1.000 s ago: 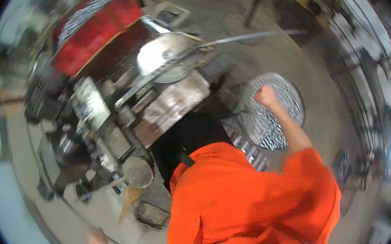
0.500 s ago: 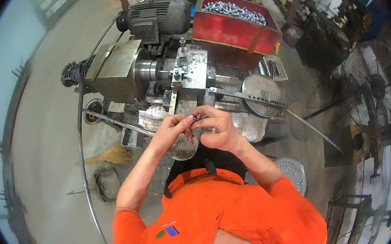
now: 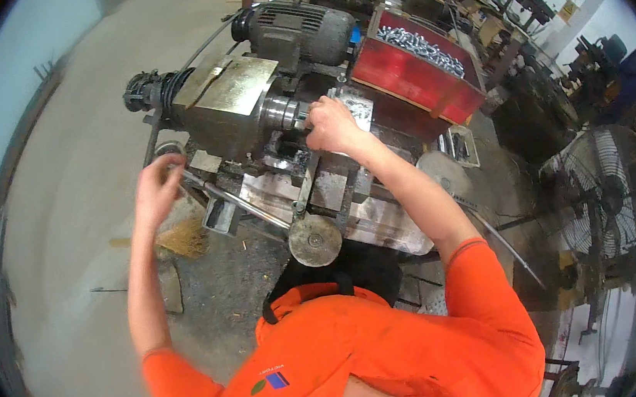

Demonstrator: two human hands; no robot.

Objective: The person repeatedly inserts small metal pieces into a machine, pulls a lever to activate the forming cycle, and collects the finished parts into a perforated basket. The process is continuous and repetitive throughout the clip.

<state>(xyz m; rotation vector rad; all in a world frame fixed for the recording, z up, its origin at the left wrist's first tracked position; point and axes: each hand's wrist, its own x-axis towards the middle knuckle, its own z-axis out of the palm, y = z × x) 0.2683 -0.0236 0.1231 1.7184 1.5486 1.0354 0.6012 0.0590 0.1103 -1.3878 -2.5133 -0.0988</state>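
My right hand (image 3: 334, 126) is at the spindle (image 3: 280, 112) of a small lathe-like machine, fingers bent and closed beside the steel tool block (image 3: 360, 109). Whatever the fingers hold is hidden behind them. On the left, my left hand (image 3: 156, 191) curls around the upper end of a long metal lever (image 3: 237, 205), which slants down toward the machine's front. Below the tool block, a round metal disc (image 3: 315, 240) sits at the near end of a flat bar.
An electric motor (image 3: 304, 33) stands behind the metal-covered headstock (image 3: 225, 88). Beyond the tool block, a red box (image 3: 413, 72) holds many shiny metal parts (image 3: 422, 50). A straw broom (image 3: 183, 238) lies on the left floor; a fan (image 3: 611, 183) stands right.
My hands have parted from together in front of me. The left has gone left to the lever end, the right forward to the spindle. The view has shifted.
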